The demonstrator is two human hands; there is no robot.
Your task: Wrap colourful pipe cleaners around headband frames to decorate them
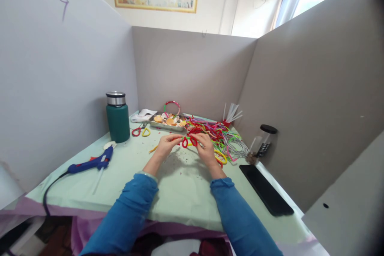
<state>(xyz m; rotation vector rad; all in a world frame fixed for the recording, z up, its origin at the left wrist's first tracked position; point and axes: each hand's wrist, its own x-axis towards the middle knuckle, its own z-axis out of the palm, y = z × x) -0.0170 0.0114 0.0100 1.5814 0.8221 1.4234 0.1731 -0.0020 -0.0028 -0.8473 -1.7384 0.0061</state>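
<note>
In the head view, two blue sleeves (pixel 132 204) come up from the bottom edge, closest of all. Past them, the left hand (pixel 166 145) and the right hand (pixel 205 148) are near each other over the pale green table cover (pixel 180 204). Between them is a small fuzzy piece with red loops (pixel 185 142) and a bit of green. The left hand's fingertips pinch its left end and the right hand's fingertips pinch its right end, so both grips are closed on it. On the left lies a blue glue gun (pixel 91 165) with a black cord. Near it stands a dark green bottle (pixel 118 122) with a silver and black top; its lid is on, so I can't tell what is inside. At the back, a shallow metal tray (pixel 168 128) holds lots of orange and white bits that look like shells (pixel 169 121). A round ring (pixel 172 102) stands up at its back edge. To the right of the tray is a big messy pile of fuzzy craft stems (pixel 210 129), red, pink, green and silvery. A little red cup (pixel 226 123) behind the pile has thin whitish sticks (pixel 232 113) poking out. By the right wall is a see-through jar (pixel 264 144) with a black lid; what is in it is too hard to see. A flat black slab (pixel 265 190) lies near the jar.
</note>
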